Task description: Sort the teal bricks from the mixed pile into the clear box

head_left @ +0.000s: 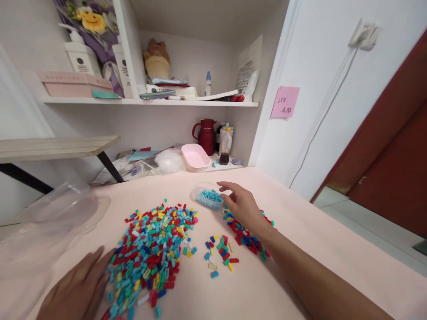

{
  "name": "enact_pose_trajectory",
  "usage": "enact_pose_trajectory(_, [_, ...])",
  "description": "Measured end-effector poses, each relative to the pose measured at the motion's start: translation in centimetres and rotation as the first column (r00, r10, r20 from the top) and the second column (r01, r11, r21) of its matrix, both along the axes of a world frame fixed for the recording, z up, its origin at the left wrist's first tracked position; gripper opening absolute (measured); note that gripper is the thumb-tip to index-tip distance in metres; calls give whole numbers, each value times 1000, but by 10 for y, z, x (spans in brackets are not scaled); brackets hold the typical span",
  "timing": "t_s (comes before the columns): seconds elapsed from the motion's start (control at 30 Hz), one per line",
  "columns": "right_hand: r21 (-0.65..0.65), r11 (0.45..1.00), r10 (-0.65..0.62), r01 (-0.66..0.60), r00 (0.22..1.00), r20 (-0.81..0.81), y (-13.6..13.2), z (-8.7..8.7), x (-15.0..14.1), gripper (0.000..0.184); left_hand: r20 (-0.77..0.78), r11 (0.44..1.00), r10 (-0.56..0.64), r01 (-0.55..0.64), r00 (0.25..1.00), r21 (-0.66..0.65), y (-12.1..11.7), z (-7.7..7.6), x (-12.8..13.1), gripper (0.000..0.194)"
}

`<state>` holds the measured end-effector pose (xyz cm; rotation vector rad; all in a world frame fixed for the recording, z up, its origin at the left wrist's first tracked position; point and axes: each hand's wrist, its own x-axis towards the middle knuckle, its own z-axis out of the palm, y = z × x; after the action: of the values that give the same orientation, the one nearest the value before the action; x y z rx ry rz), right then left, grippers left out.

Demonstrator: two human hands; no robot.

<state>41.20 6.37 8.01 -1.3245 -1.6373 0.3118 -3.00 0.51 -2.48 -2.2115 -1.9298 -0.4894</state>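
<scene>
A big heap of small coloured plastic building bricks (151, 242) lies on the pale pink tabletop. My left hand (78, 282) rests flat at the heap's left edge, fingers stretched out, with nothing held. Behind the heap stands a clear plastic container (200, 189) with light blue bricks (210, 196) inside. My right hand (242, 204) hovers at the container's right side, thumb and forefinger apart, and no brick shows between them. Whether it touches the rim I cannot tell. Partly hidden under my right wrist is a second pile of mixed bricks (247, 238). Several loose bricks (223, 251) lie between the two piles.
At the back stand a pink tray (196, 157), a red thermos jug (207, 137) and a bottle of dark liquid (226, 146). Clear plastic packaging (63, 213) lies at left, near a small raised wooden shelf (56, 149). The tabletop's right edge borders the tiled floor.
</scene>
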Motion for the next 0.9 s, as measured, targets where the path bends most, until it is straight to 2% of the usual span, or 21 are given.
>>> enact_pose_trajectory(0.1, [6,999,35,-35,999,18,-3,-1,-3,35,-1,999,30,-30,1000,-12,-4,9,9,56])
enact_pose_trajectory(0.2, [-4,986,167,-167,983,69,-18,4,-17,24,-9,996,73,-74,997,-53,-8,18,20,56])
enact_pose_trajectory(0.27, [-25,946,324,-324,936,142,-30,7,-30,23,-22,994,82,-84,996,-71,-12,24,27,56])
enact_pose_trajectory(0.33, [-31,878,475,-478,862,178,-41,5,-42,27,-30,993,89,-91,996,-79,-14,29,32,56])
enact_pose_trajectory(0.43, [-62,800,589,-597,762,271,-50,-5,-55,31,-37,993,89,-92,995,-71,-16,32,35,56])
enact_pose_trajectory(0.6, [-218,789,606,-575,667,434,-50,-18,-61,41,-31,994,87,-89,996,-68,-16,28,33,56])
enact_pose_trajectory(0.73, [-265,778,623,-569,647,440,-45,-17,-54,23,-29,992,93,-95,995,-78,-15,29,33,55])
enact_pose_trajectory(0.8, [-261,775,627,-575,654,423,-42,-14,-49,20,-38,991,100,-103,994,-82,-15,31,35,56])
enact_pose_trajectory(0.9, [-217,811,583,-544,712,392,-42,-13,-47,23,-36,990,103,-107,994,-97,-16,35,37,58])
